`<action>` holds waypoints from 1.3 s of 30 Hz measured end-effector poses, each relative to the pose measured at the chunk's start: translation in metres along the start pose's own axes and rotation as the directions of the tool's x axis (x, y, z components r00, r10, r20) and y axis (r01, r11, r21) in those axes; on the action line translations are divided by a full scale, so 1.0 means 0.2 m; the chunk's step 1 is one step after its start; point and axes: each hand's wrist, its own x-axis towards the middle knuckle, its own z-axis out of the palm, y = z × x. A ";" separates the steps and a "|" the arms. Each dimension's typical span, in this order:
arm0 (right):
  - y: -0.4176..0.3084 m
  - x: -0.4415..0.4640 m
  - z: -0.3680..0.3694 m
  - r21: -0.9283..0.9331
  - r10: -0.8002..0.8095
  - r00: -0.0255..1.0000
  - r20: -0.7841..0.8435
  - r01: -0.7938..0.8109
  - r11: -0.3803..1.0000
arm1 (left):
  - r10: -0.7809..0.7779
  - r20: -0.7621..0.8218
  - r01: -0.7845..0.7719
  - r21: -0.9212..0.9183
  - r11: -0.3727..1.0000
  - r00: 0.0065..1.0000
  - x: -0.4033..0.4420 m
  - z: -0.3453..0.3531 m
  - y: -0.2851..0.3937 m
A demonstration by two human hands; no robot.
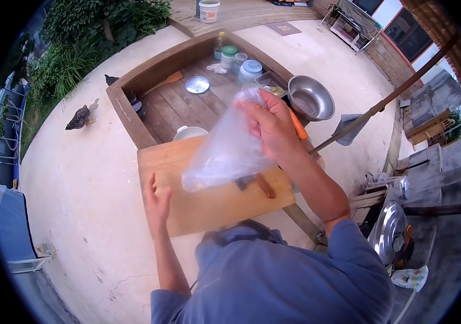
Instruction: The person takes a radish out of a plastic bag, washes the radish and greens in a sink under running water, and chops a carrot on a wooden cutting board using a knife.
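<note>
Pinched in my right hand is a clear plastic bag, which hangs down to the left above the wooden cutting board. My left hand is raised at the board's left edge with its fingers apart, holding nothing. On the board, partly behind the bag, lies a cleaver with a wooden handle; most of its blade is hidden. A white bowl shows just past the board's far edge. An orange handle sticks out behind my right wrist.
Beyond the board, a wooden platform holds a wooden spatula, a silver lid, several jars and a bottle. A metal bowl stands at its right, near a slanting pole. A chicken walks on the left.
</note>
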 end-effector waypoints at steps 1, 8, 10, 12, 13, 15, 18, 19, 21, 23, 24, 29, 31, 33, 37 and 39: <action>0.03 -0.06 0.03 -0.006 0.041 0.999 0.005 -0.041 0.999 | 0.100 0.216 -0.055 -0.203 0.978 0.971 0.01 0.03 0.13; 0.27 -0.28 0.04 0.010 0.159 0.987 -0.017 -0.159 0.987 | 0.389 0.464 -0.325 -0.215 0.921 0.796 -0.04 0.17 0.48; 0.30 -0.32 0.01 0.066 0.198 0.978 -0.067 -0.193 0.979 | 0.425 0.495 -0.262 -0.365 0.893 0.758 -0.02 0.17 0.43; 0.32 -0.35 0.00 0.016 0.216 0.974 -0.070 -0.215 0.976 | 0.520 0.516 -0.373 -0.367 0.852 0.680 -0.02 0.16 0.52; 0.35 -0.35 -0.02 0.006 0.229 0.972 -0.057 -0.229 0.973 | 0.542 0.540 -0.389 -0.380 0.839 0.644 -0.02 0.14 0.56; 0.42 -0.36 -0.02 0.092 0.251 0.963 -0.098 -0.242 0.966 | 0.603 0.548 -0.476 -0.373 0.797 0.580 -0.04 0.13 0.69; 0.45 -0.34 -0.07 0.182 0.287 0.950 -0.124 -0.263 0.947 | 0.649 0.510 -0.572 -0.326 0.753 0.564 -0.06 0.22 0.81; 0.43 -0.33 -0.07 0.131 0.295 0.952 -0.087 -0.283 0.950 | 0.628 0.513 -0.564 -0.300 0.770 0.585 -0.07 0.25 0.85; 0.37 -0.34 -0.10 0.029 0.324 0.946 -0.009 -0.324 0.946 | 0.576 0.516 -0.538 -0.242 0.808 0.634 -0.08 0.30 0.90; 0.32 -0.34 -0.18 -0.108 0.405 0.914 0.021 -0.401 0.910 | 0.513 0.525 -0.470 -0.226 0.853 0.679 -0.05 0.33 0.88; 0.30 -0.33 -0.23 -0.175 0.452 0.891 0.043 -0.438 0.882 | 0.471 0.526 -0.430 -0.209 0.878 0.708 -0.04 0.33 0.87; 0.24 -0.33 -0.49 -0.289 0.363 0.931 0.020 -0.343 0.894 | 0.486 0.483 -0.485 -0.139 0.864 0.728 0.05 0.22 0.89; 0.21 -0.35 -0.61 -0.364 0.253 0.967 -0.011 -0.240 0.900 | 0.449 0.457 -0.480 -0.053 0.875 0.768 0.08 0.16 0.89; 0.10 -0.37 -0.61 -0.396 0.258 0.965 -0.056 -0.259 0.881 | 0.427 0.453 -0.492 0.030 0.870 0.783 0.10 0.10 0.92; 0.08 -0.41 -0.68 -0.524 0.247 0.969 0.003 -0.209 0.826 | 0.399 0.397 -0.448 0.034 0.894 0.826 0.07 0.10 0.97; 0.08 -0.45 -0.66 -0.592 0.320 0.946 0.057 -0.226 0.774 | 0.412 0.352 -0.450 0.028 0.893 0.840 0.05 0.14 0.98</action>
